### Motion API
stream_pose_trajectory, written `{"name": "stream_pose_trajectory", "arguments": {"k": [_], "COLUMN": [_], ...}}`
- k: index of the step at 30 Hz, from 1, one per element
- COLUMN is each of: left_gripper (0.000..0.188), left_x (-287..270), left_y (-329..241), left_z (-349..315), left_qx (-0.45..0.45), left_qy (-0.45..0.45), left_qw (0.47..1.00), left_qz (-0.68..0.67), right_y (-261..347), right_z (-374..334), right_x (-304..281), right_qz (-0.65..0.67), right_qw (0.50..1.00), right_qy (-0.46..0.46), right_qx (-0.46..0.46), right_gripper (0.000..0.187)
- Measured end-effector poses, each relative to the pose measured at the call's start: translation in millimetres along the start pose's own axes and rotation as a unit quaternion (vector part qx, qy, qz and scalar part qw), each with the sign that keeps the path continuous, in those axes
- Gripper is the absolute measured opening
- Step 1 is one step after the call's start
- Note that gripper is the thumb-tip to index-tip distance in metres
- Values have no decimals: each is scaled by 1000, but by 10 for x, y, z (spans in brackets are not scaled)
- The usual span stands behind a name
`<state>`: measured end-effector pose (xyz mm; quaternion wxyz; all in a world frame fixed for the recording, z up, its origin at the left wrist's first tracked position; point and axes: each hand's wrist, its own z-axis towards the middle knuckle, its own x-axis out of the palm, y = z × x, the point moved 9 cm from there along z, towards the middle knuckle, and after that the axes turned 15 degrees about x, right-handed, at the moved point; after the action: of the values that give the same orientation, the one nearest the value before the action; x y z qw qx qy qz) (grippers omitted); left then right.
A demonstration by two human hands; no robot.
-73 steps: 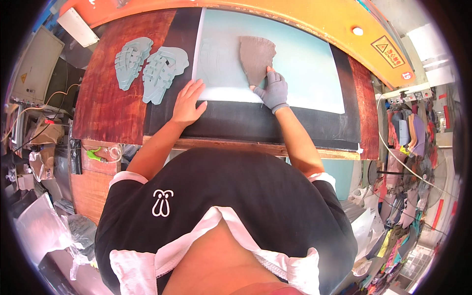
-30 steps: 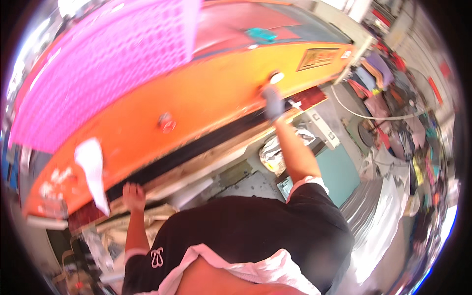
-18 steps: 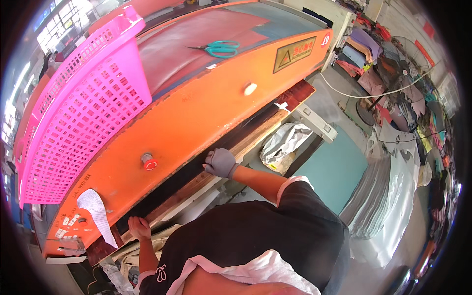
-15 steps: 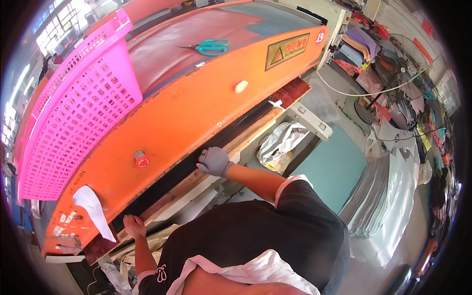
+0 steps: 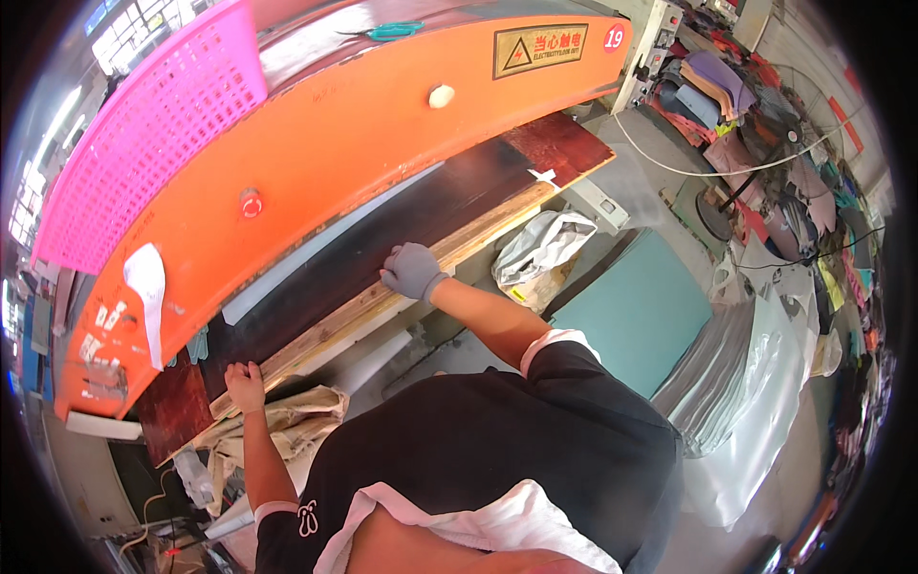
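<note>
A long wooden board point(image 5: 316, 340) with a black top lies partly out from under the orange machine point(image 5: 325, 143). My bare left hand point(image 5: 246, 386) has its fingers curled over the near edge at the left end. Farther right along that same edge, my right hand point(image 5: 413, 271), in a grey glove, is closed on the board with its fingertips partly hidden. A pale sheet point(image 5: 277, 292) shows on the black surface, tucked in along the machine's lower edge. Reddish-brown ends of the board show at both sides.
A pink plastic basket point(image 5: 153, 143) and teal-handled scissors point(image 5: 394, 31) rest on the machine. A red button point(image 5: 251, 203) and a curled paper slip point(image 5: 148, 297) are on its front. At right stand a stack of teal sheets point(image 5: 631, 311), plastic-wrapped sheets point(image 5: 741, 392) and piled scraps.
The board has slid out toward me with both hands on its edge, exposing more black top and the pale sheet. My view has also shifted, so the machine sits higher.
</note>
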<state>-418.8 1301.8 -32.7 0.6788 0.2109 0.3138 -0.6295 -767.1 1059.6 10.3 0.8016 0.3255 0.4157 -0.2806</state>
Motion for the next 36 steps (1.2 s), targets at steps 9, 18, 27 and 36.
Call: {"name": "stream_pose_trajectory", "arguments": {"k": [9, 18, 27, 36], "left_gripper": [23, 22, 14, 61], "left_x": [-1025, -1467, -1335, -512], "left_y": [-1034, -1767, -1530, -2084], "left_z": [-1148, -1636, -927, -379], "left_qx": [10, -21, 9, 121], "left_qy": [22, 36, 55, 188], "left_qw": [1000, 999, 984, 970], "left_qz": [5, -15, -171, -95], "right_y": [179, 157, 1430, 1714], "right_z": [-1560, -2019, 53, -119], "right_x": [-667, -1200, -149, -24], "right_qz": [13, 110, 21, -59], "right_qw": [999, 991, 988, 933], "right_qy": [-45, -57, 103, 230], "right_qx": [23, 50, 117, 271], "right_gripper": [31, 24, 89, 93]}}
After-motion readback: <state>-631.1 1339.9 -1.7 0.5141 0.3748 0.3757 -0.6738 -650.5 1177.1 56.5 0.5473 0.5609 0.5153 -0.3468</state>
